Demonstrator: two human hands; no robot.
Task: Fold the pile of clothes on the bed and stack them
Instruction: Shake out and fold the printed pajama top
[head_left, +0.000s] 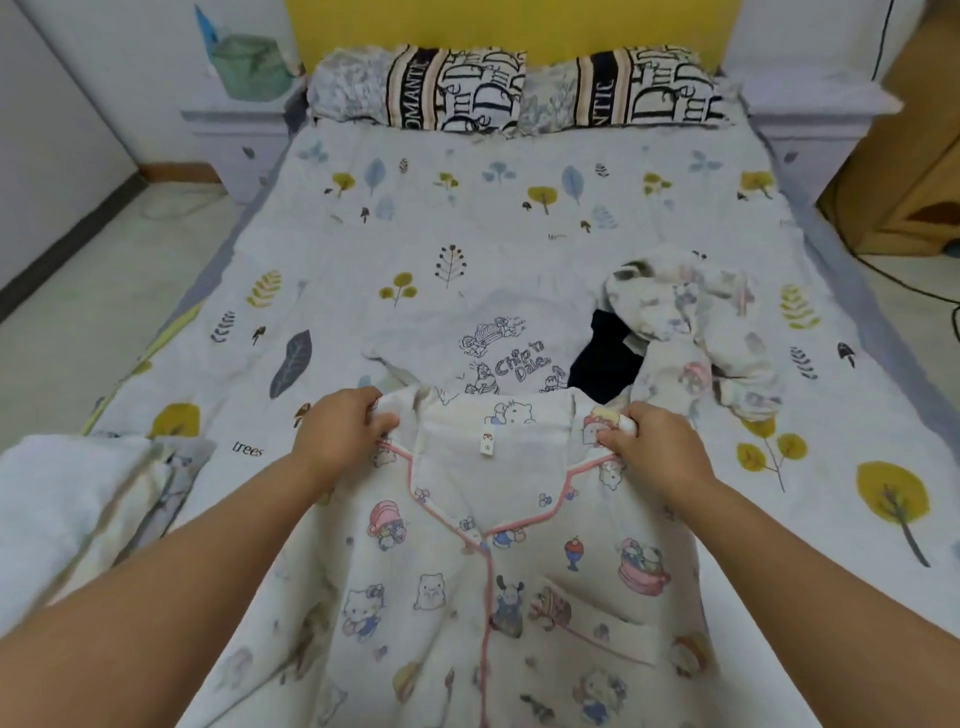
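Bed (467, 218), leaf-print sheet. Pajama top (493, 571) hangs under the 2 hands: left hand (340, 431) and right hand (657, 447) each pinch a shoulder. Soft, light, floppy; shoulder seams look best. Unfolded pile (691, 332) just beyond right hand.

Counted: two hands, left hand (343, 428) and right hand (657, 441). Four loose garments on one bed (467, 228): one cartoon-print pyjama top (493, 571), one white printed T-shirt (483, 338), one dark garment (605, 364), one crumpled floral-print piece (691, 322). Two pillows (415, 88) at the headboard. One folded white bundle (67, 493) at near left. Two nightstands (234, 130), one per side.
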